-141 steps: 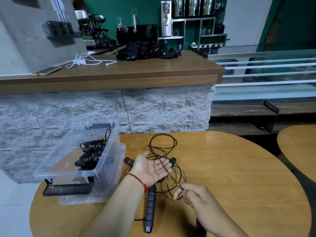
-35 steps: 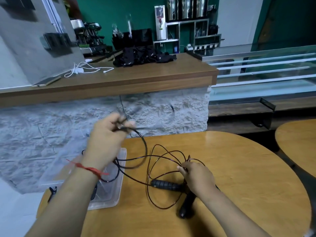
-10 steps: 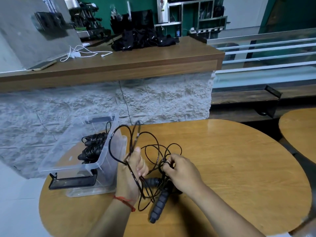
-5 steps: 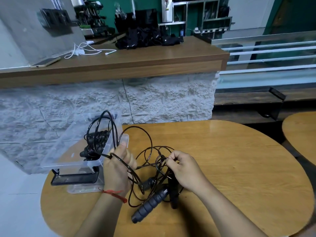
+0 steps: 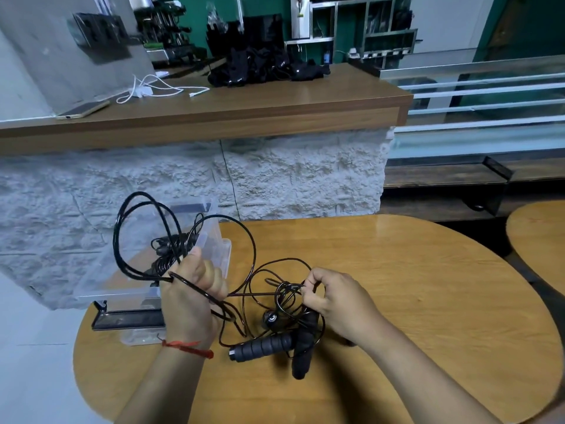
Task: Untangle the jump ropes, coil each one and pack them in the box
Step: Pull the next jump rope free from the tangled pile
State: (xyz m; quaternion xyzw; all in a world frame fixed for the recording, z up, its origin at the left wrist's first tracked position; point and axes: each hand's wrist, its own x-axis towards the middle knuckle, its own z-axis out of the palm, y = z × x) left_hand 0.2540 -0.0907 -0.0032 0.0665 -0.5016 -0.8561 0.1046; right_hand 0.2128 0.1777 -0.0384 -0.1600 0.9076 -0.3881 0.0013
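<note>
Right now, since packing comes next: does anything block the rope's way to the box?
Nothing visible: the clear plastic box stands open. The black jump rope, gripped by left hand and right hand, is knotted though.

A round wooden desk (image 5: 397,301) fills the foreground, with the edge of a second round desk (image 5: 541,240) at far right. Behind stands a rough white stone wall (image 5: 305,179) topped by a long wooden counter (image 5: 275,114). On the counter lie a phone (image 5: 84,109), a loose white cable (image 5: 153,88) and a heap of black fabric (image 5: 263,68). Farther back are a coffee machine (image 5: 165,35), metal shelves (image 5: 363,22) and a green wall (image 5: 519,22).
</note>
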